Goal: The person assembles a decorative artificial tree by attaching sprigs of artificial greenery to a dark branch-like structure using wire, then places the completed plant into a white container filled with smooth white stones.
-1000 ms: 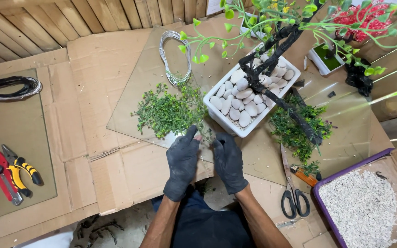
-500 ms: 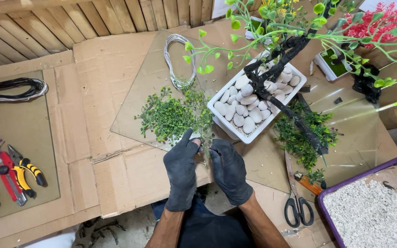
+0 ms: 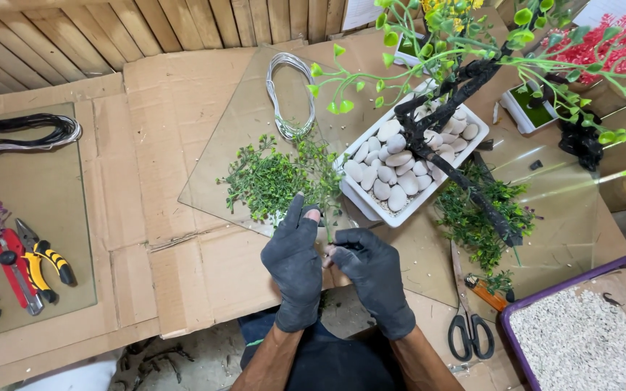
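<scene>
- My left hand (image 3: pixel 295 271) and my right hand (image 3: pixel 372 279), both in dark gloves, meet just in front of me, over the near edge of the cardboard (image 3: pixel 182 268) that covers the counter.
- Between their fingertips I pinch a thin green sprig (image 3: pixel 325 217); both hands are closed narrow on its lower stem, the left thumb pointing up beside it.
- The sprig's long axis runs nearly straight away from me, its leafy end reaching up toward the far side, so the stem is upright in my view and lies in the gap between the two hands.
- Neither hand is much nearer: the left holds a little higher on the stem, the right a little lower and to the side.
- Just beyond the fingertips, touching the sprig's top, lies the pile of green leafy cuttings (image 3: pixel 269 181) on a glass sheet (image 3: pixel 211 166).
- To the right of that pile, a white tray of pebbles (image 3: pixel 393 177) holds a dark, branched tree trunk (image 3: pixel 443 137).
- Farther off, a coil of wire (image 3: pixel 289 94) rests on the glass.
- Well apart at my right are scissors (image 3: pixel 470 329); at my far left, pliers (image 3: pixel 41 264).
</scene>
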